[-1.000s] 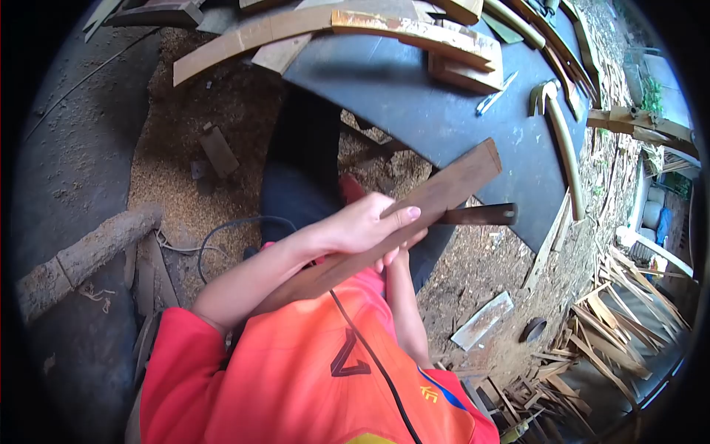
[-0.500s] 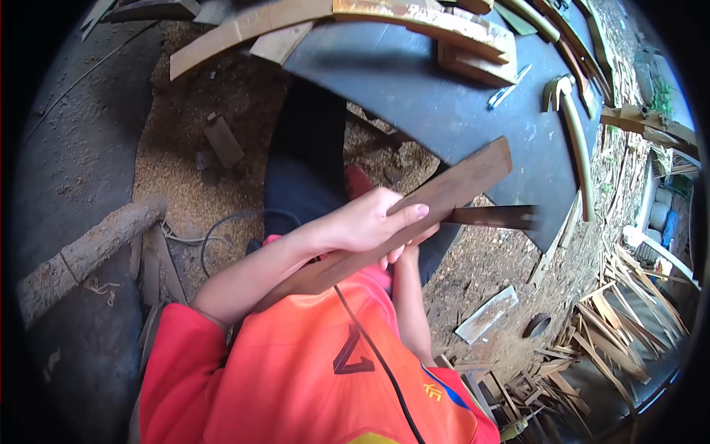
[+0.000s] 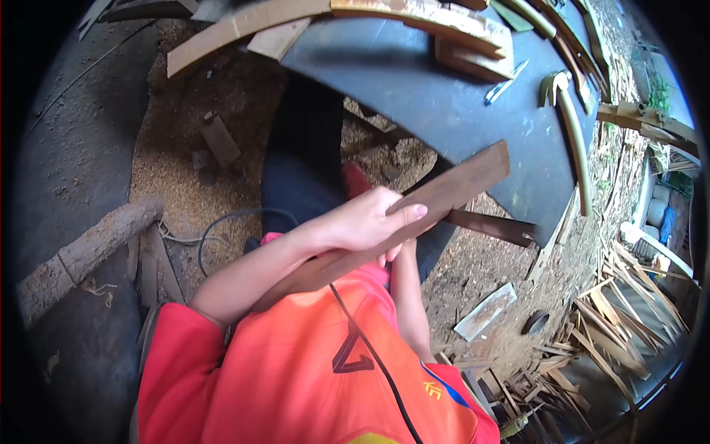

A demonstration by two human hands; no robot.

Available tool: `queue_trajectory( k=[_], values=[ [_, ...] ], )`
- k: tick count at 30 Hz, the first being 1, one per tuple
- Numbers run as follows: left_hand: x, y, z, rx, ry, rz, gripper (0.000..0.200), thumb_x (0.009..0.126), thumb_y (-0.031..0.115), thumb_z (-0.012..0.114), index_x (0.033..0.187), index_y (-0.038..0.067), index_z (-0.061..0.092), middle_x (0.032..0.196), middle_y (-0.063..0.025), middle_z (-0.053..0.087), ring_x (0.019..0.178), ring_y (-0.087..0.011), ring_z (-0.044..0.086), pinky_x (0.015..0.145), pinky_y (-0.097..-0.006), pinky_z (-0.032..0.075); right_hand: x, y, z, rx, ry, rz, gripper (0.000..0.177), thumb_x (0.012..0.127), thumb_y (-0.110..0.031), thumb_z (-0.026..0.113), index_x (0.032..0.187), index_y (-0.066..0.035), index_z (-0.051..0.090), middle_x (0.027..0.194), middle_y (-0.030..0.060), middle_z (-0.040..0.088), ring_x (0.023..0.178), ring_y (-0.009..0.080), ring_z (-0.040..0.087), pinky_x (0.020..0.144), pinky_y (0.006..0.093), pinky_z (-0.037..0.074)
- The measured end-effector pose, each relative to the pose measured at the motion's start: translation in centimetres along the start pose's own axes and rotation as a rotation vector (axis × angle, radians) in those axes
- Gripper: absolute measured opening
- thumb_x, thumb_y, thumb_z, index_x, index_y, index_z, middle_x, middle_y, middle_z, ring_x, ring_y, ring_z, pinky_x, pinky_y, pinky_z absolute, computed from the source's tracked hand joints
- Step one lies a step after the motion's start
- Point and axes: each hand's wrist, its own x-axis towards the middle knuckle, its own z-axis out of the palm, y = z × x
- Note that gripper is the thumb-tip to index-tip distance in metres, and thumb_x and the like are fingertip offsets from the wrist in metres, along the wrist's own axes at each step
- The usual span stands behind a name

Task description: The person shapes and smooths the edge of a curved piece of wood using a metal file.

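My left hand [image 3: 370, 220] is closed over the upper edge of a long dark wooden board [image 3: 466, 177], its thumb lying on the face. The board slants from my waist up to the right, its far end over the dark tabletop. My right hand [image 3: 396, 251] is mostly hidden beneath the board, with a few curled fingertips showing under it. From behind the board near that hand, a narrow dark brown strip [image 3: 488, 224] sticks out to the right. Its near end is covered, and its kind cannot be made out.
On the dark table [image 3: 414, 96] lie curved wooden pieces [image 3: 274, 21], a hammer [image 3: 566, 111] and a pen [image 3: 506, 83]. A log [image 3: 96, 248] is at left. Wood scraps [image 3: 614, 318] are heaped at right, near a pale block [image 3: 484, 311] on the ground.
The outer end of the dark strip has swung down, toward my body. The board and my left hand have hardly moved.
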Motion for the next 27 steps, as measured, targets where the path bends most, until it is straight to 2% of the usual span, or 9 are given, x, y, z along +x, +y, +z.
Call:
queue_trajectory(
  k=[7,10,16,20,23,25,26,27],
  values=[
    [0.3,-0.1,-0.2,-0.018,-0.007,0.024,0.061,0.109,0.054,0.049,0.104,-0.004,0.066,0.069,-0.0090,0.066,0.057,-0.0166,0.069,0.052,-0.0296,0.058,1.2,-2.5,0.6,0.054,-0.009,-0.031,0.061,0.108,-0.054,0.039,0.136,-0.003,0.053,0.115,0.0177,0.065,0.095,0.0278,0.068,0.080,0.0427,0.058],
    [-0.2,0.7,0.0,-0.017,-0.013,0.065,0.060,0.109,0.053,0.048,0.102,-0.004,0.066,0.069,-0.0086,0.066,0.057,-0.0167,0.069,0.053,-0.0295,0.058,1.7,-1.2,-0.1,0.101,-0.029,0.022,0.055,0.108,-0.048,0.042,0.135,-0.002,0.054,0.115,0.0170,0.066,0.095,0.0270,0.069,0.080,0.0426,0.059],
    [0.1,0.2,0.1,0.028,0.014,0.012,0.059,0.109,0.053,0.050,0.105,-0.004,0.066,0.069,-0.0084,0.066,0.057,-0.0162,0.068,0.053,-0.0301,0.057,0.8,1.4,-2.4,0.196,-0.015,0.092,0.043,0.108,-0.036,0.049,0.132,-0.001,0.056,0.114,0.0155,0.067,0.095,0.0253,0.069,0.080,0.0422,0.060],
    [0.1,-0.6,0.5,-0.034,0.038,-0.015,0.058,0.109,0.052,0.051,0.104,-0.003,0.066,0.067,-0.0082,0.065,0.055,-0.0152,0.067,0.052,-0.0293,0.056,-0.5,3.1,-7.3,0.404,-0.135,0.287,0.036,0.108,-0.028,0.053,0.129,0.000,0.058,0.114,0.0145,0.068,0.095,0.0243,0.070,0.079,0.0419,0.060],
    [0.3,0.2,0.1,0.008,0.013,0.024,0.058,0.109,0.053,0.050,0.102,-0.003,0.065,0.067,-0.0074,0.065,0.056,-0.0154,0.068,0.052,-0.0292,0.057,0.8,3.7,-6.1,0.280,-0.021,0.166,0.029,0.103,-0.020,0.063,0.124,0.000,0.063,0.107,0.0112,0.072,0.089,0.0222,0.072,0.075,0.0393,0.059],
    [0.3,0.3,0.0,0.012,0.033,0.040,0.058,0.109,0.053,0.050,0.099,-0.002,0.065,0.067,-0.0073,0.065,0.056,-0.0151,0.068,0.052,-0.0287,0.057,1.0,3.9,-6.4,0.006,-0.048,0.102,0.030,0.101,-0.018,0.068,0.125,-0.001,0.063,0.107,0.0103,0.073,0.090,0.0222,0.073,0.076,0.0385,0.059],
    [0.5,-0.3,-0.1,-0.002,0.032,0.041,0.058,0.109,0.053,0.050,0.099,-0.002,0.065,0.067,-0.0074,0.065,0.056,-0.0150,0.068,0.052,-0.0287,0.057,1.0,3.0,-7.8,-0.239,-0.142,0.099,0.032,0.101,-0.017,0.068,0.128,-0.001,0.062,0.110,0.0107,0.072,0.093,0.0227,0.073,0.079,0.0388,0.059],
    [0.5,-0.8,0.3,-0.016,0.024,0.039,0.058,0.109,0.053,0.050,0.099,-0.002,0.065,0.067,-0.0075,0.065,0.056,-0.0149,0.068,0.052,-0.0287,0.057,1.1,1.4,-6.2,-0.215,-0.107,0.090,0.030,0.102,-0.018,0.066,0.127,-0.002,0.063,0.110,0.0104,0.072,0.093,0.0229,0.073,0.079,0.0386,0.059]
  ],
)
